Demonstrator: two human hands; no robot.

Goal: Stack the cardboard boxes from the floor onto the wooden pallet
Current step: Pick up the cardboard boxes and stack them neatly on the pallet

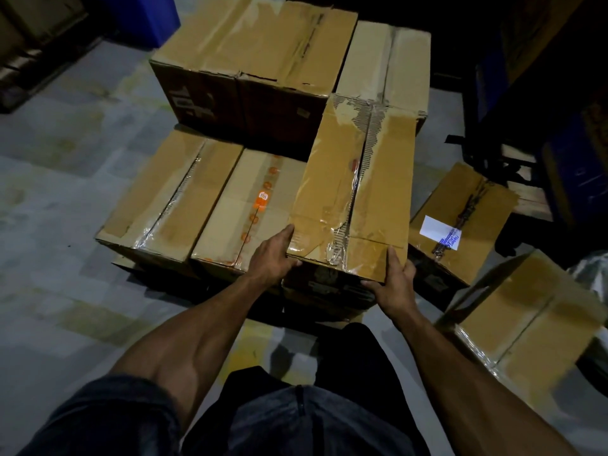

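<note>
Seven cardboard boxes (355,189), two hands (271,258), one blue bin (144,14).

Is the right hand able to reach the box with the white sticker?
Probably yes. The box with the white sticker sits just right of the right hand, with nothing between them. But that hand is gripping the near corner of the torn-tape box, so it must let go first.

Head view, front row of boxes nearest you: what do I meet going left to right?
Brown cardboard box with clear-taped seam → paler cardboard box with orange stickers → torn-tape cardboard box gripped at its near corners by left hand and right hand → white-labelled cardboard box on the floor.
</note>
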